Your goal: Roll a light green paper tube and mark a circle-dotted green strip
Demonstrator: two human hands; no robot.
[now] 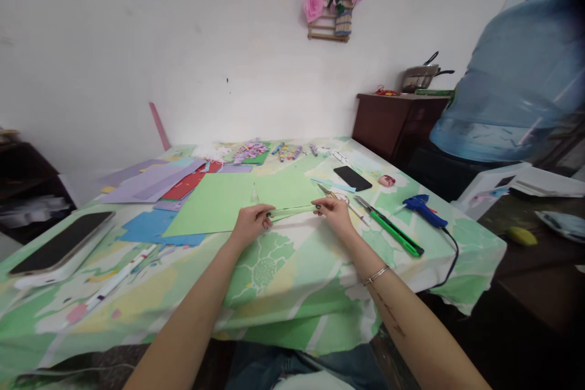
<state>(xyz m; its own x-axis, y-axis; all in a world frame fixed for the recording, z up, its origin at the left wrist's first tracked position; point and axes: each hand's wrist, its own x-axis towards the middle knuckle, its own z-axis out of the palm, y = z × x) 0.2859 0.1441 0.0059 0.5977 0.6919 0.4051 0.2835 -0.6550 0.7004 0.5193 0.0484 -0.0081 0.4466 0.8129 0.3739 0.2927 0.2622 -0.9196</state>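
My left hand [250, 223] and my right hand [335, 211] each pinch one end of a narrow light green paper strip [292, 211], held flat just above the table. The strip lies along the near edge of a light green paper sheet [219, 204]. Both hands are closed on the strip's ends. A pair of scissors [336, 195] lies just behind my right hand, touching nothing I hold.
A green utility knife [393, 231] and a blue glue gun [426, 209] lie to the right. A black phone [351, 178] and a pink eraser [386, 180] sit behind. Coloured paper sheets [155, 183], a phone on a white box [61, 244] and pens [119, 277] are left. Another person [512, 91] stands at the right.
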